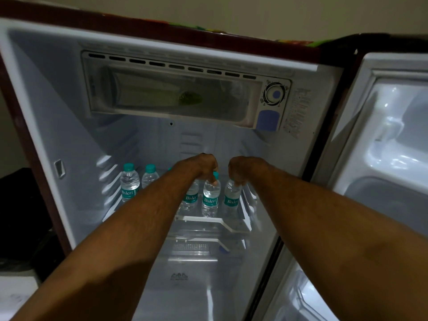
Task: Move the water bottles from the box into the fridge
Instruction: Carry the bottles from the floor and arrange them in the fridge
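Both arms reach forward and slightly down into an open fridge [58, 93], its door [391, 140] swung out to the right. The hands sit side by side near the middle of a clear shelf [208, 220], knuckles toward the camera, wrists bent so the fingers point down.

The left hand [201, 165] curls its fingers round the neck of an upright water bottle [210, 198] with a teal cap, pinching just under the cap. The right hand [240, 169] grips the top of a second bottle [231, 196] standing just beside the first; its cap is hidden under the fingers. Each bottle hangs directly below its own hand, long axis vertical, base at or very close to the shelf; whether the bases touch the shelf cannot be told.

A third bottle [190, 198] stands just left of the held pair, partly behind the left forearm. Two more bottles [129, 183] [150, 176] stand farther left on the same shelf, well apart from the hands. The box is not in view.

The bottles seem to be at the point of being set down, so the next move likely needs only a straight release and lift upward, keeping clear of the neighbouring caps. The freezer compartment [176, 89] sits well above the hands.
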`<move>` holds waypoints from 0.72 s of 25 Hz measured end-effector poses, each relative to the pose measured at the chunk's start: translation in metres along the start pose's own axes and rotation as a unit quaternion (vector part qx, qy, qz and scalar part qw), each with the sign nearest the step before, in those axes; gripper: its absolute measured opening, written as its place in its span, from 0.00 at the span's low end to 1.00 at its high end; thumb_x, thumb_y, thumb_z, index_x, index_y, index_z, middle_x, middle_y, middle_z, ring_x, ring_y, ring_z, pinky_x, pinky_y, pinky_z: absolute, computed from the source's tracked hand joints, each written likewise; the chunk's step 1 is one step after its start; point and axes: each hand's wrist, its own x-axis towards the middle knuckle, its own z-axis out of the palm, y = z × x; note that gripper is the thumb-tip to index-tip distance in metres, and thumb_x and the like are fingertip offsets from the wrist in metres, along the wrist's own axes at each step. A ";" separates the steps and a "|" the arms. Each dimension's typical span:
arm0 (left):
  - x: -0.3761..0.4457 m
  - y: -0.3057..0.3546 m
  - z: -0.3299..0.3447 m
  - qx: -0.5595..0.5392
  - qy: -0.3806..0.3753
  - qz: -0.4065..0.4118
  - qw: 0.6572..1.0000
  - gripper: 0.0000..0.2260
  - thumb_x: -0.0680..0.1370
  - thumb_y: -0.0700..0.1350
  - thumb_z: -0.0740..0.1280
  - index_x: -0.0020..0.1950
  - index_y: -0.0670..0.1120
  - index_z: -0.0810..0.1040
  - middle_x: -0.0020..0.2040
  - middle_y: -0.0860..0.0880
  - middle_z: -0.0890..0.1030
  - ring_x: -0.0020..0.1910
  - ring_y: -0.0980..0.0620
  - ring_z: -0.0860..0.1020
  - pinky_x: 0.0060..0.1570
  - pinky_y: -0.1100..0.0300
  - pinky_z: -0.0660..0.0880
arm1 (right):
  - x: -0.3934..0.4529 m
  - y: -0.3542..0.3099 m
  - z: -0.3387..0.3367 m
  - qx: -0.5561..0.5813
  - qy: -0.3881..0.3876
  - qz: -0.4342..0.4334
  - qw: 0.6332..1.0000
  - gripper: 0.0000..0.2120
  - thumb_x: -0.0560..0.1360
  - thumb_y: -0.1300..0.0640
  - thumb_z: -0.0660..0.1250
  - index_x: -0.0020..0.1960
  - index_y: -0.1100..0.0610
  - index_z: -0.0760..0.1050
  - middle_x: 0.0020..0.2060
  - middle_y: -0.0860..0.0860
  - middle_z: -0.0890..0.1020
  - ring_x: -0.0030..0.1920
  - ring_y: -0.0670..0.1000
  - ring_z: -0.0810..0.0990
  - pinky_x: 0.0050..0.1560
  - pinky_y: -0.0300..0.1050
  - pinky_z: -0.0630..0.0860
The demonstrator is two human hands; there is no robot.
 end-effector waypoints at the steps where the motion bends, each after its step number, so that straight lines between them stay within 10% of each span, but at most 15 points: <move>1: 0.000 -0.001 0.001 -0.004 0.001 0.001 1.000 0.20 0.74 0.46 0.75 0.64 0.43 0.79 0.61 0.44 0.81 0.58 0.47 0.79 0.64 0.51 0.75 | -0.002 0.000 -0.001 -0.003 -0.002 -0.003 1.000 0.22 0.75 0.56 0.75 0.67 0.63 0.76 0.60 0.57 0.82 0.58 0.54 0.81 0.65 0.51 0.77; 18: 0.000 -0.003 0.005 -0.005 0.011 0.009 1.000 0.20 0.74 0.46 0.75 0.65 0.43 0.79 0.61 0.44 0.81 0.58 0.47 0.79 0.64 0.50 0.75 | -0.004 0.000 -0.002 0.005 -0.019 -0.010 1.000 0.25 0.77 0.56 0.74 0.71 0.63 0.73 0.64 0.57 0.79 0.64 0.55 0.79 0.68 0.51 0.75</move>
